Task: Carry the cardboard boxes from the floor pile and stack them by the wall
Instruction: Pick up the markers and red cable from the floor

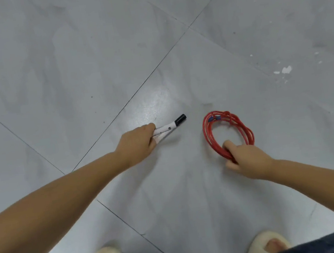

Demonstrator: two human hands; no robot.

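Note:
No cardboard box shows in the head view. My left hand (137, 144) grips a white tool with two handles and a black tip (169, 127), low over the grey tiled floor. My right hand (244, 159) grips the near side of a coil of red cable (227, 129), which has small blue bits near its top. Both arms reach forward and down from the bottom corners of the view.
Grey floor tiles (67, 65) with dark joints fill the view. White specks and smears (285, 70) mark the floor at the right. My two feet in pale slippers (266, 245) and dark trouser legs are at the bottom edge.

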